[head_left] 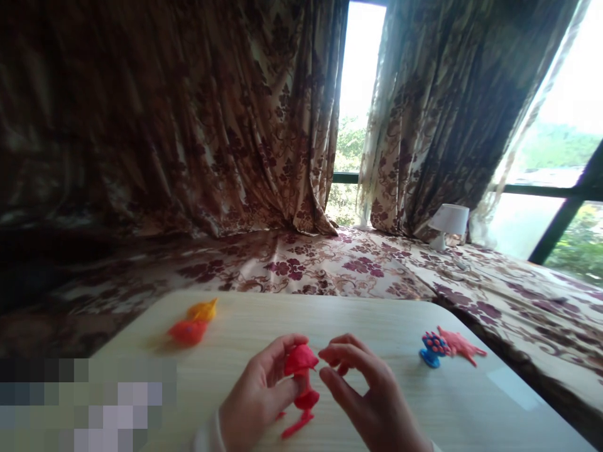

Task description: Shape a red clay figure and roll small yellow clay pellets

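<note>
A red plastic toy figure (301, 386) stands between my hands near the front of a pale wooden table (377, 320). My left hand (259, 395) is curled around its left side, thumb and fingers on the toy's rounded top. My right hand (372, 395) is just right of the toy, fingers bent, with its fingertips pinched close by the toy's top; whether they touch it I cannot tell.
An orange toy (189, 331) and a yellow toy (203, 309) lie at the table's left. A blue toy (432, 349) and a pink toy (459, 344) lie at the right. Beyond are a floral-covered surface, a small white lamp (448, 224), curtains and windows.
</note>
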Available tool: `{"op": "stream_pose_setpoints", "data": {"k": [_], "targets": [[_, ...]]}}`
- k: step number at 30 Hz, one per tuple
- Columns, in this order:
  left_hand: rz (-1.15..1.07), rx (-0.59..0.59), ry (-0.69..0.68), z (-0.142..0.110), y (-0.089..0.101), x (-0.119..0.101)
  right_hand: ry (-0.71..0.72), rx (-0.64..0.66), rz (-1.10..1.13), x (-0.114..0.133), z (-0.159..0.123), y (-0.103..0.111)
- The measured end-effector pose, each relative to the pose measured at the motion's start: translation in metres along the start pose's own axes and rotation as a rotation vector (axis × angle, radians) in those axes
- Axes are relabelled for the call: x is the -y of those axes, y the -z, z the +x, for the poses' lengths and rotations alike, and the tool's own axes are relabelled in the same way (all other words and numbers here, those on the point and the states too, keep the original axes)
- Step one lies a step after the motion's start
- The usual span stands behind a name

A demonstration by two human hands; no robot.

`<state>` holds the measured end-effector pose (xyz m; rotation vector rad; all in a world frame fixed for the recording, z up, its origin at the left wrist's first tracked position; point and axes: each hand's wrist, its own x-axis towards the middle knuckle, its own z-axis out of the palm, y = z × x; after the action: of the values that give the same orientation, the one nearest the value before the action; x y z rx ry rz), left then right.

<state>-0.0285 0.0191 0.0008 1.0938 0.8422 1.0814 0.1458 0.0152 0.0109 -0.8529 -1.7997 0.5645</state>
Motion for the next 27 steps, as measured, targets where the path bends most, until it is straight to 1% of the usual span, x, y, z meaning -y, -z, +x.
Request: {"op": "stream_pose_setpoints", "data": {"k": [3,7,11,15,17,19,22,27], "targets": [[-0.106,0.031,0.073,-0.0037,-0.0049,-0.0036,0.008,0.03,0.005,0.0028,-0.0007,-0.0019],[-0.15,0.074,0.098,-0.0084,-0.0075,-0.0066,0.03,0.005,-0.001,0.0042,-0.0004,-0.0033],[-0.183,0.075,0.117,-0.011,-0.0084,-0.0048,0.047,0.015,-0.007,0.0051,0.0002,-0.0035],[-0.179,0.082,0.122,-0.0099,-0.0074,-0.0031,0.093,-0.014,-0.059,0.007,-0.0009,-0.003],[-0.177,0.066,0.123,-0.0084,-0.0059,-0.0028,0.093,-0.014,-0.066,0.0076,-0.0011,-0.0007],[-0.177,0.054,0.119,-0.0071,-0.0045,-0.0032,0.101,-0.044,-0.089,0.0078,-0.0008,0.0025],[-0.216,0.076,0.137,-0.0064,-0.0043,-0.0054,0.161,-0.102,-0.146,0.0076,-0.0003,0.0059],[-0.224,0.147,0.148,-0.0062,-0.0064,-0.0059,0.254,-0.056,-0.188,0.0067,-0.0016,0.0046]]}}
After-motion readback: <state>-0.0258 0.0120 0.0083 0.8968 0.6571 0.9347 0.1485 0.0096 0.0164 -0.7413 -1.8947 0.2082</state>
